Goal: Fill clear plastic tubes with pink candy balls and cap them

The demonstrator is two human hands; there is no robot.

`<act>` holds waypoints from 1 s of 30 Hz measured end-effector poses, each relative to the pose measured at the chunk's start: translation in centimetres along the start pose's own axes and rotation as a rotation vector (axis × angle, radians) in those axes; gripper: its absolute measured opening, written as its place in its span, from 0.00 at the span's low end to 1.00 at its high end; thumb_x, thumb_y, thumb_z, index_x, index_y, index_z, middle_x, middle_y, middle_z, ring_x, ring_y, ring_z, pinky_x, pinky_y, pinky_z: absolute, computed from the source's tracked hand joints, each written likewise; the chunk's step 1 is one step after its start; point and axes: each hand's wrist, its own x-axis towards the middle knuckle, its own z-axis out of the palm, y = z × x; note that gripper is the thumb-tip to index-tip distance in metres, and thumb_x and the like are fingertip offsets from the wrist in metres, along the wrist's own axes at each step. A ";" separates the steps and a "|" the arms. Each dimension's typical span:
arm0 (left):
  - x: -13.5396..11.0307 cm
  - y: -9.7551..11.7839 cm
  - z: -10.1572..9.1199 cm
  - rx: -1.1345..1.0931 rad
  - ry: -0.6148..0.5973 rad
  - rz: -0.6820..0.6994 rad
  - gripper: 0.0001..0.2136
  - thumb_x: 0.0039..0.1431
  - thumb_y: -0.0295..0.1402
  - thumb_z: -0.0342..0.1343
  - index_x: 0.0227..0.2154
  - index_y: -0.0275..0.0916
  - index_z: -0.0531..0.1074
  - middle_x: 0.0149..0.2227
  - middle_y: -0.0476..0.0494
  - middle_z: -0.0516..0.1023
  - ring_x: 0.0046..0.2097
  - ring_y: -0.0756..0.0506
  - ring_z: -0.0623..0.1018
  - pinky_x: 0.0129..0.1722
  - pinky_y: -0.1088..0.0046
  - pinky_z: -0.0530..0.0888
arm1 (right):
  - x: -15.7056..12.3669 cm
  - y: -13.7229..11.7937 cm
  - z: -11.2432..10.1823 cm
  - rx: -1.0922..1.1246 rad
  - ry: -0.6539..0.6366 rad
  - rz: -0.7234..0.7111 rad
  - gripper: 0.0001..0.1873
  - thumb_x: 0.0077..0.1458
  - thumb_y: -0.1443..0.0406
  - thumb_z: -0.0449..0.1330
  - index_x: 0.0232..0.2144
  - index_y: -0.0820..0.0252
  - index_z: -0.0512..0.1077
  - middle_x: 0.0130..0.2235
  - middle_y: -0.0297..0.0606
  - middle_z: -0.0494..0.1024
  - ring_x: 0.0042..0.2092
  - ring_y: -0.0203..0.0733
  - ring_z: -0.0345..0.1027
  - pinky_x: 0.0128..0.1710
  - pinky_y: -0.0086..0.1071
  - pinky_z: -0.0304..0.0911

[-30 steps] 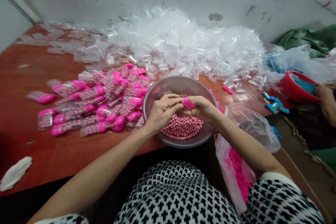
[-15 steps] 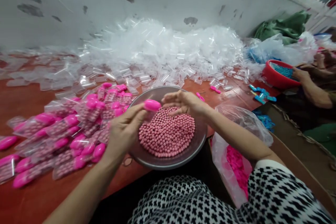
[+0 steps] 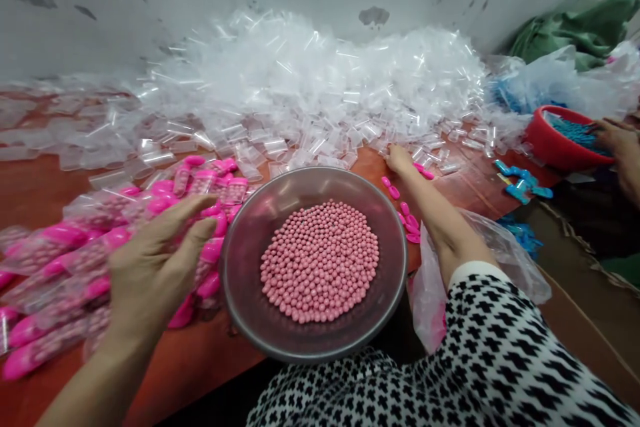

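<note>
A metal bowl [image 3: 240, 293] of small pink balls [image 3: 320, 260] stands on the red-brown table in front of me. My left hand [image 3: 150, 267] hovers with fingers spread over the heap of filled tubes with pink caps [image 3: 60, 247] left of the bowl; it holds nothing that I can see. My right hand [image 3: 400, 159] reaches far past the bowl to the edge of the big pile of empty clear tubes [image 3: 310, 87]; its fingers are among the tubes and partly hidden. Loose pink caps [image 3: 405, 213] lie beside my right forearm.
A clear bag with pink caps [image 3: 435, 300] hangs at the table's right edge. Another person's hand [image 3: 617, 137] rests at a red bowl of blue pieces [image 3: 555, 147]. Blue caps [image 3: 523, 183] lie nearby. A wall stands behind the tube pile.
My left hand carried the capped tube to the filled heap and let it go. My right hand left the bowl and stretched out to the clear tube pile.
</note>
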 end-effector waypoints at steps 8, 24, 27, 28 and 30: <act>0.0 2.8 4.3 -0.061 -0.243 0.395 0.15 0.64 0.38 0.58 0.52 0.45 0.77 0.51 0.46 0.82 0.49 0.41 0.82 0.52 0.62 0.79 | -6.1 -1.0 -3.6 0.168 0.071 -0.063 0.20 0.63 0.56 0.52 0.38 0.65 0.78 0.36 0.44 0.81 0.39 0.43 0.76 0.40 0.32 0.66; -3.2 6.2 6.0 -0.783 -0.520 -0.057 0.25 0.53 0.45 0.66 0.50 0.35 0.78 0.42 0.40 0.84 0.40 0.41 0.83 0.42 0.64 0.81 | -22.0 -13.1 -5.3 1.078 -0.200 -0.725 0.32 0.42 0.46 0.72 0.45 0.57 0.75 0.43 0.37 0.79 0.44 0.41 0.75 0.44 0.34 0.73; -3.5 5.8 5.5 -0.770 -0.562 -0.047 0.25 0.52 0.46 0.66 0.49 0.35 0.79 0.42 0.41 0.84 0.39 0.42 0.83 0.40 0.66 0.81 | -21.8 -13.3 -4.6 1.081 -0.209 -0.743 0.29 0.44 0.49 0.72 0.44 0.58 0.74 0.45 0.37 0.78 0.46 0.42 0.75 0.47 0.36 0.72; -3.5 5.5 5.4 -0.712 -0.556 -0.011 0.23 0.54 0.46 0.65 0.48 0.36 0.80 0.41 0.42 0.84 0.39 0.43 0.83 0.40 0.66 0.81 | -21.5 -13.3 -4.5 1.052 -0.216 -0.759 0.28 0.46 0.49 0.71 0.44 0.58 0.74 0.44 0.36 0.78 0.45 0.42 0.75 0.46 0.36 0.72; -3.6 4.8 5.0 -0.522 -0.504 0.088 0.16 0.57 0.42 0.63 0.44 0.38 0.81 0.39 0.44 0.85 0.39 0.43 0.83 0.42 0.67 0.80 | -20.6 -12.9 -4.2 0.897 -0.194 -0.818 0.23 0.51 0.52 0.69 0.44 0.59 0.72 0.42 0.37 0.78 0.42 0.41 0.74 0.43 0.36 0.71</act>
